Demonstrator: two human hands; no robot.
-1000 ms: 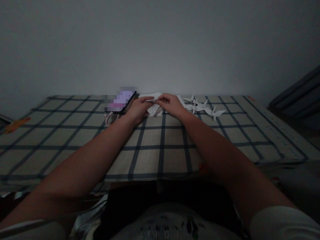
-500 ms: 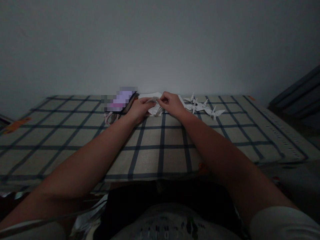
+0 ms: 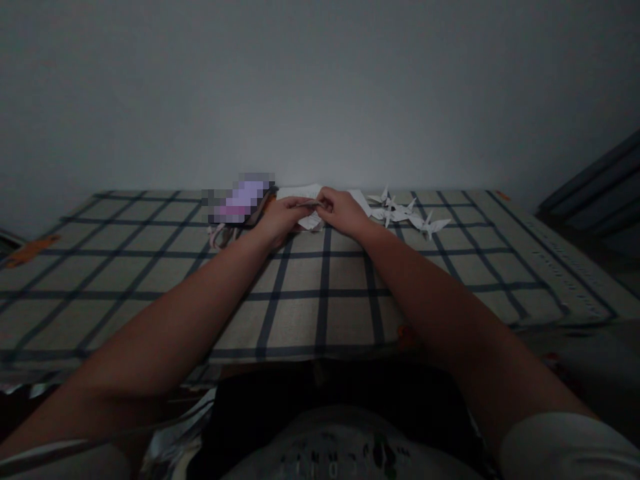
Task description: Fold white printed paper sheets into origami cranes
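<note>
Between my two hands is a small folded piece of paper (image 3: 311, 203), seen nearly edge-on. My left hand (image 3: 280, 220) pinches its left end between thumb and fingers. The fingers of my right hand (image 3: 341, 210) are closed on its right end. Under and behind the hands lie white paper sheets (image 3: 300, 191), partly covered by them. Several white folded paper cranes (image 3: 400, 212) sit in a cluster to the right of my right hand. How the held paper is folded cannot be made out in the dim light.
A phone (image 3: 245, 200) with a blurred, purplish screen leans left of my left hand, a pinkish strap (image 3: 220, 235) beneath it. The table wears a checked cloth (image 3: 300, 320) and stands against a grey wall (image 3: 320, 93). A dark slatted object (image 3: 595, 180) is at far right.
The folded paper has tipped from showing its face to nearly edge-on. My right hand has shifted slightly down, its fingers more curled over the paper's end.
</note>
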